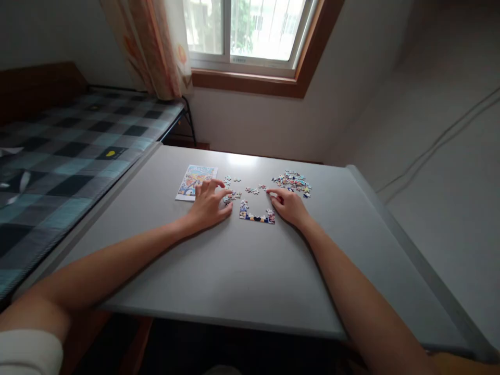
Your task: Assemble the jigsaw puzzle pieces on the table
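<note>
Left hand (209,205) rests spread on the grey table (234,271), fingertips at a few loose jigsaw pieces (231,196); right hand (288,204), loosely curled, touches the part-built puzzle border (257,215). Border-building looks underway, and fitting another piece calls for matching an edge piece from the loose pile (292,182), with the reference picture (196,182) as a guide.

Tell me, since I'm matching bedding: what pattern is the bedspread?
Checked bedspread, teal, grey and black; head view.
</note>
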Action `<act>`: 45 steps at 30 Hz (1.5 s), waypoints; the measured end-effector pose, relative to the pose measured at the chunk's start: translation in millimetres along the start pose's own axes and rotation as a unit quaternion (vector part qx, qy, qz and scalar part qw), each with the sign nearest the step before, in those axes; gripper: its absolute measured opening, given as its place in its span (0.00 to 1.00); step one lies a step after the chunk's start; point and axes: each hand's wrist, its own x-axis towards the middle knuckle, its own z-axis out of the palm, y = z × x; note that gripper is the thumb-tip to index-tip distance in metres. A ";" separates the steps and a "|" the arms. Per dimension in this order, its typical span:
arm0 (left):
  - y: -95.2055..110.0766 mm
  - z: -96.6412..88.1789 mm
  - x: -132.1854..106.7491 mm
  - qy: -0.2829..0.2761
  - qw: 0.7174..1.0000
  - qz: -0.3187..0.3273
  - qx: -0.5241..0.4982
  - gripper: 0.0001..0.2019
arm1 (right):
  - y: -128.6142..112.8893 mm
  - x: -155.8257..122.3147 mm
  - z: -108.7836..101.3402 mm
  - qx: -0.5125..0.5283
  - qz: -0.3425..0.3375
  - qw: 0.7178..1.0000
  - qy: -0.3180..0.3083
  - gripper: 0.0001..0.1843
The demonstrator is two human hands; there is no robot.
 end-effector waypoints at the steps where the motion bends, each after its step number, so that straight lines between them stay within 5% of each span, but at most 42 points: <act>1: 0.0 -0.3 0.2 0.002 1.000 -0.004 -0.003 0.14 | 0.0 0.0 0.0 0.001 0.000 1.000 -0.001 0.18; 9: -4.0 3.1 2.7 -0.011 0.998 -0.057 -0.029 0.10 | -0.4 -0.5 0.4 0.004 0.000 1.000 -0.001 0.18; 36: -3.0 10.6 20.3 0.016 0.998 -0.054 -0.002 0.13 | 1.7 -0.7 1.2 0.008 0.001 1.000 -0.001 0.18; 41: 3.9 7.2 17.3 0.069 0.997 -0.019 -0.011 0.07 | 1.9 -1.5 1.3 0.009 -0.008 1.000 0.001 0.19; 45: 5.4 5.9 12.5 0.033 0.998 0.022 -0.044 0.06 | 2.3 -1.4 1.3 0.004 -0.015 1.000 0.000 0.19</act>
